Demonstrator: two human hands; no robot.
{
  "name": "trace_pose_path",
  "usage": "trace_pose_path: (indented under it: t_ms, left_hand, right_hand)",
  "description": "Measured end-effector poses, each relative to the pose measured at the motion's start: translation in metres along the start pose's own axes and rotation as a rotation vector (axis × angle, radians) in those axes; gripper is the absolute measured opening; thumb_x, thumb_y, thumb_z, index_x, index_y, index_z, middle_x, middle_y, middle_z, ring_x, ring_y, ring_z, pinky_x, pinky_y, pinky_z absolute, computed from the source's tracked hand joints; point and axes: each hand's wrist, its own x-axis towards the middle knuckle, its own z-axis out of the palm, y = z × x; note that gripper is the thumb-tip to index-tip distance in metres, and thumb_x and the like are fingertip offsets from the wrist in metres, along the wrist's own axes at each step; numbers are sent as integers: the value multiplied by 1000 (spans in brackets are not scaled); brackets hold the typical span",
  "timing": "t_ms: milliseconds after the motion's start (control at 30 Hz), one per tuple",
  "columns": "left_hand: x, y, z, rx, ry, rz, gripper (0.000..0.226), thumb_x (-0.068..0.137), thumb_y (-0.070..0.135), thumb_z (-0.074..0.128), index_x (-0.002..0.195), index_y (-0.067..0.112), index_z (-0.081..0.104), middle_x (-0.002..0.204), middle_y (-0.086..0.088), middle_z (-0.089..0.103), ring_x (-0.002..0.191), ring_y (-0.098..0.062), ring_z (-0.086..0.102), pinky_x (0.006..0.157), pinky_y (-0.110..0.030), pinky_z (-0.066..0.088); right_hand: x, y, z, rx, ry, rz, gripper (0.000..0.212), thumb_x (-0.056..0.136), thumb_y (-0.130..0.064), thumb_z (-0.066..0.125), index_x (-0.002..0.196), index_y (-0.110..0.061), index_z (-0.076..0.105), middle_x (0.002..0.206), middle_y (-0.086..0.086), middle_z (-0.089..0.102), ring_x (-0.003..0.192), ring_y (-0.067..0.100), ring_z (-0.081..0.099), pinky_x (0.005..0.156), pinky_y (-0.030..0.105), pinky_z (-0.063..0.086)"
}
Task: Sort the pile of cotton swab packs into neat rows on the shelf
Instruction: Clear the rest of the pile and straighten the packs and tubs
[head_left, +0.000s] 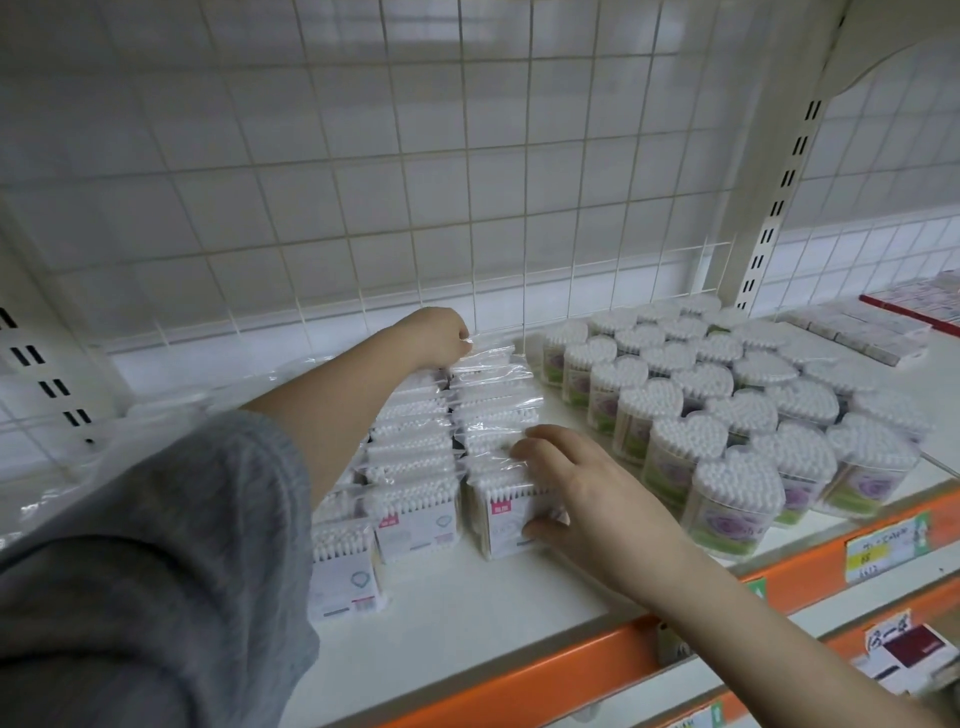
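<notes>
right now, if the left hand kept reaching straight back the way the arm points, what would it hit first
Probably the white wire grid back panel. The left hand grips the rear end of the right-hand row of bagged cotton swab packs, and only a narrow strip of shelf seems to lie behind it, though depth is unclear.

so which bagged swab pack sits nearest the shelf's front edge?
The bagged pack at the front of the leftmost row, beside the grey sleeve. It stands further forward than the front packs of the other two rows, and neither hand touches it.
</notes>
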Motion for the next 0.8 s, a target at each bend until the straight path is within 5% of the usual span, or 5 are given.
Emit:
trace_pose_path:
  t_ms: [233, 367, 533, 667, 800]
  left_hand:
    - [0, 0, -1, 4, -11, -102, 24, 95, 32, 48, 87, 10, 53, 84, -6, 54, 78, -23, 48, 69, -27, 38]
    - [-1, 4, -4, -19, -64, -141, 38, 94, 30, 47, 62, 11, 42, 62, -3, 43, 55, -18, 38, 51, -25, 30]
    - [-5, 3, -3, -35, -103, -138, 21, 94, 29, 44, 81, 13, 49, 84, -2, 48, 76, -20, 44, 55, -25, 30]
    - [-4, -4, 1, -171, -119, -112, 15, 95, 29, 45, 86, 17, 43, 88, 2, 40, 87, -19, 37, 57, -22, 24]
    - [-6, -7, 3, -323, -61, -92, 13, 93, 27, 52, 103, 21, 57, 101, 5, 48, 98, -19, 48, 77, -27, 39]
  right_hand:
    - [-2, 0, 0, 123, -2, 65, 69, 66, -16, 80, 129, -20, 52, 140, 1, 44, 127, 18, 46, 99, 9, 24]
    - [-5, -2, 0, 258, -11, 129, 68, 70, -12, 76, 131, -26, 48, 145, -9, 34, 131, 8, 38, 96, -2, 16]
    - [-11, -9, 5, 360, 5, 257, 68, 72, -9, 72, 128, -38, 46, 152, -7, 19, 129, 6, 37, 85, 3, 27]
    - [-12, -11, 4, 523, 15, 276, 67, 69, 0, 74, 121, -36, 50, 101, -23, 48, 80, -11, 48, 68, 0, 34]
    - [-11, -12, 2, 535, 14, 277, 65, 71, 2, 73, 122, -31, 51, 88, -27, 46, 74, -15, 46, 64, 2, 35]
